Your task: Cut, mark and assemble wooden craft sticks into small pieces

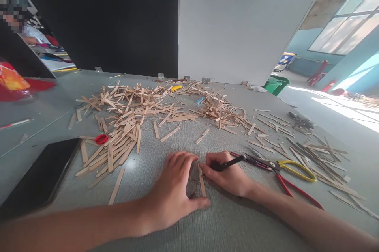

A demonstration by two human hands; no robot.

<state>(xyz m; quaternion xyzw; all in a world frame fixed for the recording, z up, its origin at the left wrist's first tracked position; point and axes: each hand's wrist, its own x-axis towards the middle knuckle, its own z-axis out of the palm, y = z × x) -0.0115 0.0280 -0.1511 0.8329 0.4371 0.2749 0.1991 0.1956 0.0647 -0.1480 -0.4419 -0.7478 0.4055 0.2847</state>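
Close to the near edge of the table (166, 224), the left hand (174, 189) lies flat and spread. Its fingers (183, 161) are open and grip nothing, and the thumb reaches across just below a single wooden stick (202, 184). Whether the palm presses on the stick is hard to say: the gap beneath the hand is in shadow, and something dark there cannot be made out.

The stick's long axis runs from the near edge toward the far edge, leaning a little to the left at its far end, which is hidden where the two hands meet.

The right hand (229, 177) is curled tight around a black pen (232, 162). The pen's tip is buried behind the fingertips at the stick, and its free end points toward the right edge.

Just beyond that hand lie cutters (293, 171) with yellow and red handles. A loose pile of sticks (133, 114) covers the middle of the table. A red ring (101, 139) sits at its left fringe, and a black slab (41, 173) lies at the near left corner, cut off by the forearm.
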